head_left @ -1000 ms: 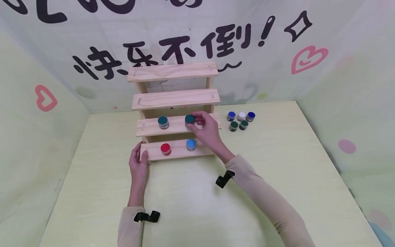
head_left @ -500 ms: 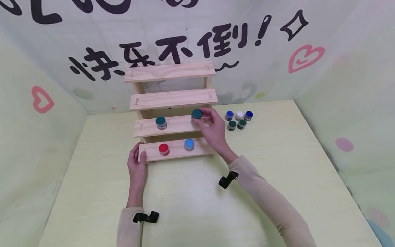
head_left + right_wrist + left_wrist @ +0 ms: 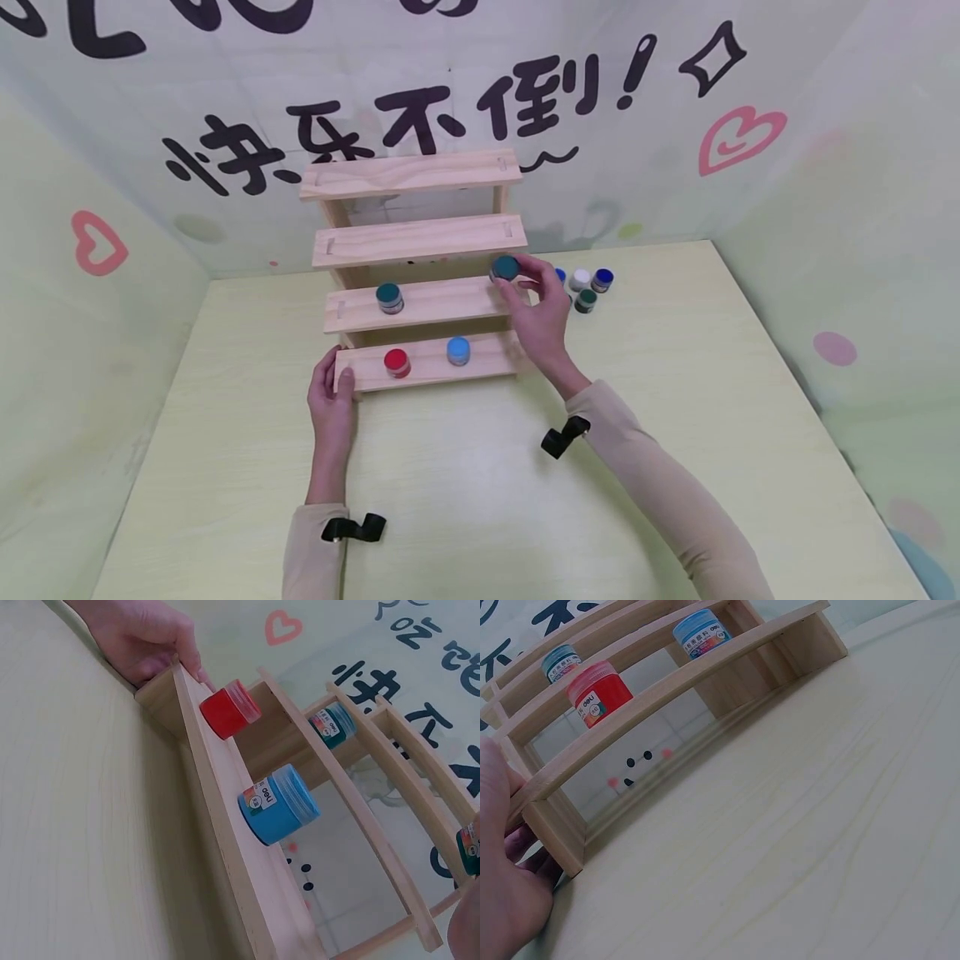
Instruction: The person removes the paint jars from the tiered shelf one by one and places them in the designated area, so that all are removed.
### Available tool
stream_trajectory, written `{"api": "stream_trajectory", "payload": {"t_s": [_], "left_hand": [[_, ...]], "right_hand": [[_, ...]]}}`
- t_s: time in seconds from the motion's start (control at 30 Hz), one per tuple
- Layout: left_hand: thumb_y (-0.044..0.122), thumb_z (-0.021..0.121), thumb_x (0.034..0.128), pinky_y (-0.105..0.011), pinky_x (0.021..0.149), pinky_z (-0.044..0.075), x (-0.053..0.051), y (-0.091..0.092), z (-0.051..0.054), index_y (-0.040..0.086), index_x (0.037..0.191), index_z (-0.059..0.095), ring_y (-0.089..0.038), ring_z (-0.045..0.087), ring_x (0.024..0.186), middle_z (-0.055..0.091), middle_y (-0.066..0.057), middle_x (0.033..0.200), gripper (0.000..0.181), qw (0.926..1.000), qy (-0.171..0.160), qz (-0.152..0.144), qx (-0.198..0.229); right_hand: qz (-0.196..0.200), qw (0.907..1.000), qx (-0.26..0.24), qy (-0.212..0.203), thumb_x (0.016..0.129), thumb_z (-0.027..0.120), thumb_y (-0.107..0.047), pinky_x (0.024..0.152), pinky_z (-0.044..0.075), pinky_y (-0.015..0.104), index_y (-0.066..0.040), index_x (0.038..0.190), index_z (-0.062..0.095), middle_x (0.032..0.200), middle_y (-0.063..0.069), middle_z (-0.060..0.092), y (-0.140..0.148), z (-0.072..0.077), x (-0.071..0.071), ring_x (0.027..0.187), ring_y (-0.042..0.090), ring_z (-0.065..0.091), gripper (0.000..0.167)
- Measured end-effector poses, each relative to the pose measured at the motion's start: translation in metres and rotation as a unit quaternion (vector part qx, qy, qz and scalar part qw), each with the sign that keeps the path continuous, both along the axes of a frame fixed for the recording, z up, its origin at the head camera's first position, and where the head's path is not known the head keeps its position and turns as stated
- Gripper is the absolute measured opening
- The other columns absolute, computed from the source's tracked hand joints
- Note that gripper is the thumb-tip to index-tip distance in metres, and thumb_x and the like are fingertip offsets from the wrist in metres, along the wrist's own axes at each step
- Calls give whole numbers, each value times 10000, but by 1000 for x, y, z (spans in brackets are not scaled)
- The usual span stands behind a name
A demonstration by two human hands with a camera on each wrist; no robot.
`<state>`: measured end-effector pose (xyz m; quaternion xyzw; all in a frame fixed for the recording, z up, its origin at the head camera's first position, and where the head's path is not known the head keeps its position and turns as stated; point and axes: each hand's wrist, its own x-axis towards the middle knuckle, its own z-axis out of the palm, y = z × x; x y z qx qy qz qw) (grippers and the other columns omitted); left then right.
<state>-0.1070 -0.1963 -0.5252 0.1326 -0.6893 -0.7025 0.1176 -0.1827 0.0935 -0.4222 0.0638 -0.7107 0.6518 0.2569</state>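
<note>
My right hand (image 3: 542, 310) pinches a dark teal paint jar (image 3: 505, 268) between thumb and fingers, at the right end of the second shelf from the bottom; in the right wrist view this jar (image 3: 470, 846) is cut by the edge. My left hand (image 3: 330, 404) grips the left end of the wooden tiered rack's bottom shelf (image 3: 427, 372). On that shelf stand a red jar (image 3: 397, 363) and a light blue jar (image 3: 458, 351), apart from each other. Another teal jar (image 3: 389, 298) stands on the second shelf's left part.
Right of the rack, on the table (image 3: 675, 367), several jars stand grouped: a white jar (image 3: 580, 279), a dark blue jar (image 3: 602, 280), a green jar (image 3: 586, 301) and others partly behind my right hand. The upper shelves (image 3: 420, 241) rise towards the printed backdrop (image 3: 645, 183).
My right hand has moved right along the second shelf with the teal jar, from its middle to its right end. My left hand keeps its grip on the rack.
</note>
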Motion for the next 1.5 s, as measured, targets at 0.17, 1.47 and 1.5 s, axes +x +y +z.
{"api": "stream_trajectory", "payload": {"t_s": [0.17, 1.47, 1.5], "left_hand": [[81, 480, 1058, -151, 1135, 411, 0, 0, -1, 65, 1518, 423, -225, 407, 1469, 431, -114, 1589, 464, 10000, -6, 27, 29], [98, 483, 1057, -155, 1133, 414, 0, 1, 1, 82, 1524, 420, -222, 411, 1467, 431, -94, 1592, 472, 10000, -56, 10, 16], [102, 485, 1058, -156, 1132, 415, 0, 1, 1, 83, 1525, 419, -222, 412, 1466, 430, -98, 1592, 472, 10000, -61, 9, 8]], "right_hand": [[-184, 9998, -95, 59, 872, 736, 60, 887, 555, 439, 163, 1215, 593, 1193, 310, 641, 3, 17, 12, 1110, 346, 616, 386], [-1225, 9892, -580, -562, 890, 739, 9, 823, 512, 198, 121, 1257, 584, 1198, 258, 640, 67, 3, 5, 1005, 244, 616, 414], [-1254, 9890, -567, -535, 887, 740, 15, 822, 510, 198, 129, 1253, 583, 1189, 261, 639, 69, 2, 5, 1001, 250, 613, 414]]}}
